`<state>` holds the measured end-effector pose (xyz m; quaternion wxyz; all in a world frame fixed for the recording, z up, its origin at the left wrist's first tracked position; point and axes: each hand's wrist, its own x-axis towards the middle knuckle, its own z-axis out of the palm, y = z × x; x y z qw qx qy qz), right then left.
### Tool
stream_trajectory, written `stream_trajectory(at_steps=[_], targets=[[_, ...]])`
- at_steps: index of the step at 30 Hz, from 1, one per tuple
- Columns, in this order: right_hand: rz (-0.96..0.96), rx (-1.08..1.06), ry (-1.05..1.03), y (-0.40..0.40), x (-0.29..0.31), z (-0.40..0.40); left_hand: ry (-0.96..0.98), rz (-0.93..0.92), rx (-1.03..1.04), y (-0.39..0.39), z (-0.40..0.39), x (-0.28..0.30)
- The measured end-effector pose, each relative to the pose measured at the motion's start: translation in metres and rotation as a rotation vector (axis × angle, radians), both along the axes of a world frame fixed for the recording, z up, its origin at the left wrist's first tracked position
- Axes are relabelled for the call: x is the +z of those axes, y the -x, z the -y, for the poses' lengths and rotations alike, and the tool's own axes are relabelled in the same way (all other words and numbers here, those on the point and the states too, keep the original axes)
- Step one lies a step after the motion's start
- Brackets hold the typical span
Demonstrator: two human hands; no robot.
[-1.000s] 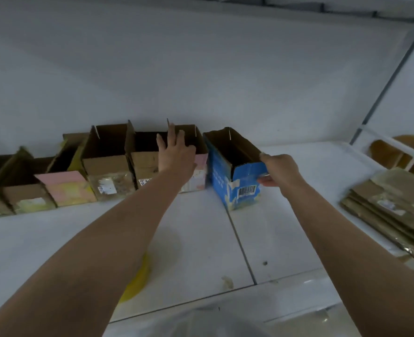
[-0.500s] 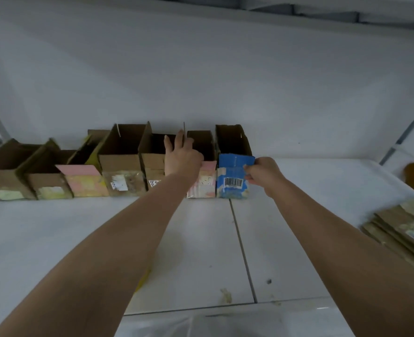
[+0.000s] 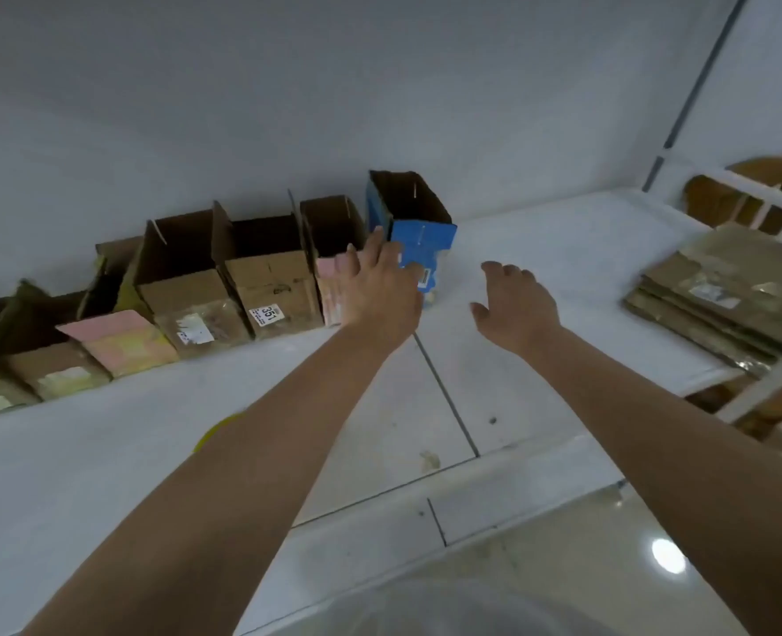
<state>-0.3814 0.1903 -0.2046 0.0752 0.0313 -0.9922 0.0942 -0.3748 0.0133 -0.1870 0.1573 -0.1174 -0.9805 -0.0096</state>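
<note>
Blue box point(image 3: 423, 238) stands upright w/ top open at the right end of a row of cardboard boxes, at the back of the white shelf point(image 3: 540, 250), close to the wall. Just left of it is a narrow pink-front box point(image 3: 331, 286), then a brown box w/ "351" label point(image 3: 272, 286). Left hand point(image 3: 379, 291) is spread wide, fingers straight, holding nothing. It's in front of the pink-front box & the blue box's lower left corner; can't tell if fingertips touch either. Right hand point(image 3: 517, 305) is also wide, fingers loosely bent, empty, off to the right of the blue box & apart from it. Stack of flattened cardboard point(image 3: 724, 291) lies at far right of the shelf, well apart from the row. Yellow item point(image 3: 214, 436) shows beside the left forearm, mostly hidden; can't tell what it is.
</note>
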Motion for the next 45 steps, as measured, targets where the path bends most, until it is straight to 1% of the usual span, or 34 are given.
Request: stream_trajectory(at_steps=[2,4,9,11,14,19,21,25,28,31,35,39,41,43,45], targets=[[-0.016,-0.032,-0.081,-0.026,-0.006,-0.016,-0.022,0.049,-0.074,-0.014,-0.020,-0.009],[-0.018,-0.060,-0.118,-0.052,-0.013,-0.031,-0.050,0.102,-0.132,-0.029,-0.038,-0.019],[0.070,-0.153,-0.138,-0.114,-0.042,-0.066,-0.042,0.242,-0.283,-0.072,-0.078,-0.050],[0.089,-0.200,-0.138,-0.129,-0.049,-0.086,-0.027,0.263,-0.327,-0.079,-0.095,-0.053],[0.093,-0.280,-0.131,-0.137,-0.050,-0.121,-0.004,0.236,-0.385,-0.080,-0.125,-0.046],[0.065,-0.362,-0.130,-0.131,-0.045,-0.197,0.016,0.169,-0.446,-0.065,-0.198,-0.037],[0.076,-0.380,-0.137,-0.125,-0.046,-0.232,0.018,0.176,-0.459,-0.058,-0.234,-0.037],[0.056,-0.416,-0.153,-0.108,-0.046,-0.306,0.035,0.185,-0.456,-0.049,-0.300,-0.042],[0.076,-0.438,-0.188,-0.088,-0.042,-0.347,0.037,0.159,-0.432,-0.044,-0.329,-0.048],[0.065,-0.411,-0.211,-0.062,-0.042,-0.366,0.021,0.158,-0.412,-0.035,-0.342,-0.052],[0.075,-0.373,-0.168,-0.028,-0.050,-0.374,-0.005,0.159,-0.407,-0.016,-0.349,-0.054],[0.182,-0.351,-0.167,-0.010,-0.059,-0.378,-0.021,0.167,-0.395,0.001,-0.344,-0.059],[0.204,-0.334,-0.172,-0.009,-0.063,-0.382,-0.028,0.183,-0.378,0.006,-0.341,-0.060],[0.169,-0.314,-0.170,-0.011,-0.063,-0.385,-0.034,0.191,-0.369,0.010,-0.338,-0.059],[0.073,-0.310,-0.188,-0.013,-0.056,-0.386,-0.055,0.184,-0.378,0.014,-0.339,-0.058]])
